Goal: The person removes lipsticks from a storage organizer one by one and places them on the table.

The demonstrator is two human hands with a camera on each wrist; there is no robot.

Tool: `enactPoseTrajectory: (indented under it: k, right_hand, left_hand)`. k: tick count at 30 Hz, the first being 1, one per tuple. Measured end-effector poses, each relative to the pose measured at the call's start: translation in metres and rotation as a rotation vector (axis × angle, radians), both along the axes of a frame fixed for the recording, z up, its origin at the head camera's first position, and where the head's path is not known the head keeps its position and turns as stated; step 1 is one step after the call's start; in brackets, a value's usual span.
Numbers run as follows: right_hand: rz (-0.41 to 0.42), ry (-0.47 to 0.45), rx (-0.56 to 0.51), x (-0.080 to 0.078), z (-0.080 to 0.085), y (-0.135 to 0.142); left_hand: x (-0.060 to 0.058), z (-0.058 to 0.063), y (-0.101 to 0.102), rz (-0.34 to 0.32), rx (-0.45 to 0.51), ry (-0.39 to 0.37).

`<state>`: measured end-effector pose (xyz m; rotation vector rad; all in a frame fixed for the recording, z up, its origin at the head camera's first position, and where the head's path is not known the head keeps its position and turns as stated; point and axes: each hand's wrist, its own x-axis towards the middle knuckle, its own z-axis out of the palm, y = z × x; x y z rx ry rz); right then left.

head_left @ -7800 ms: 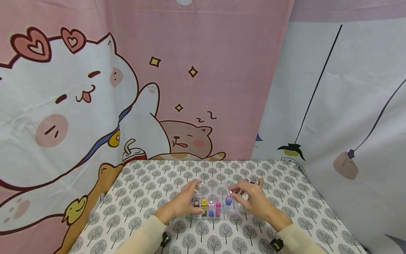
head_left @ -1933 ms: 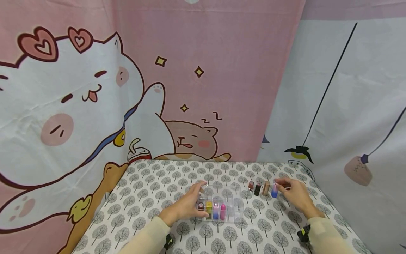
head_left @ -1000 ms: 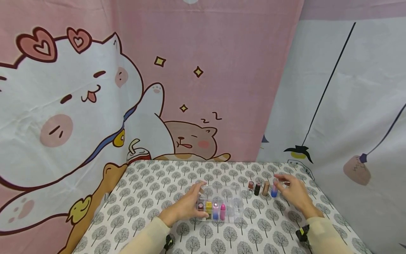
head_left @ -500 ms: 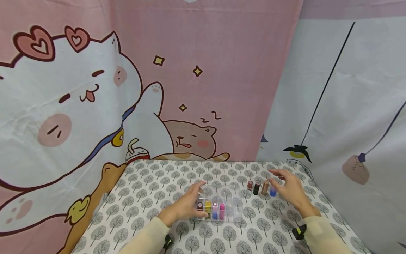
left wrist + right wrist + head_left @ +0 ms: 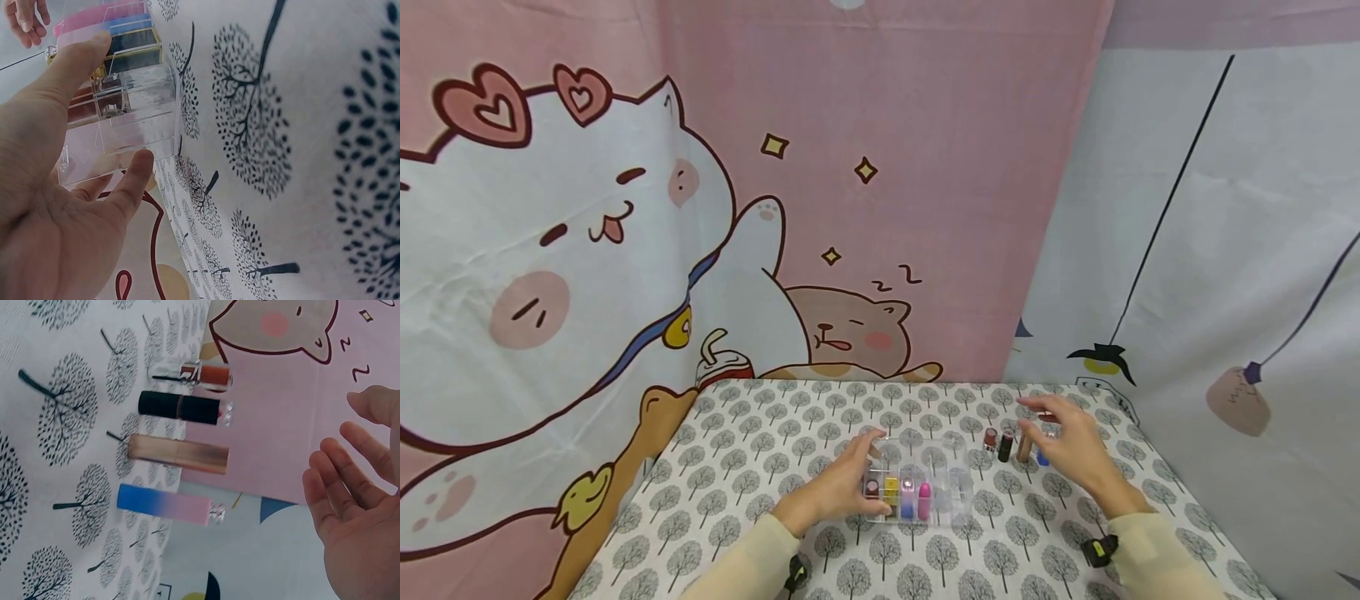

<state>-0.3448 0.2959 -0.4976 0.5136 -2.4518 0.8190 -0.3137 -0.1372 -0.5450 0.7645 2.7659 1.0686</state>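
Observation:
A clear divided lipstick organizer sits on the table, and my left hand grips its left end between thumb and fingers. Its front compartments hold a dark-capped tube, a gold-topped one, a blue-and-pink tube and a bright pink tube. My right hand hovers empty, fingers loosely spread, near a row of upright lipsticks. In the right wrist view the row shows a blue-to-pink lipstick, a bronze one, a black one and a clear-based red-brown one.
A white tablecloth with a tree print covers the table. Behind it hangs a pink cartoon curtain, with a pale one on the right.
Earlier my right hand carried the blue-to-pink lipstick from the organizer to the right end of the row. It has let go, risen and moved left. The left hand stays on the organizer.

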Motion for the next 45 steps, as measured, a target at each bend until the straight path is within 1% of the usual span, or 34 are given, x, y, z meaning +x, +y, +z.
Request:
enactPoseTrajectory:
  k: [5,7,16,19,25,29,33,40,45]
  right_hand:
    - [0.03,-0.026,-0.007,0.004,0.004,-0.008]
    - [0.038,-0.024,-0.007,0.005,0.004,-0.011]
    - [0.091,-0.072,-0.011,0.01,0.005,-0.023]
    - [0.113,-0.077,-0.002,0.011,0.004,-0.029]
    - [0.148,-0.061,0.024,0.013,0.003,-0.041]
    - [0.194,-0.056,0.033,0.016,0.003,-0.048]
    - [0.24,-0.102,0.036,0.017,0.002,-0.054]
    - [0.265,-0.155,0.077,0.02,-0.002,-0.063]
    - [0.327,-0.156,0.09,0.02,-0.006,-0.068]
  left_hand:
    - [0.0,0.0,0.0,-0.002,0.004,0.001]
    - [0.0,0.0,0.0,-0.003,0.004,0.001]
    - [0.0,0.0,-0.001,-0.003,-0.001,-0.009]
    - [0.0,0.0,-0.001,-0.008,0.002,-0.007]
    - [0.001,0.001,-0.001,-0.018,0.004,0.008]
    - [0.001,0.001,-0.001,-0.017,0.006,0.006]
    - [0.0,0.0,-0.001,-0.016,0.004,0.004]
    - [-0.002,-0.002,-0.001,-0.008,-0.002,-0.001]
    - [-0.003,-0.003,0.0,-0.009,0.004,-0.007]
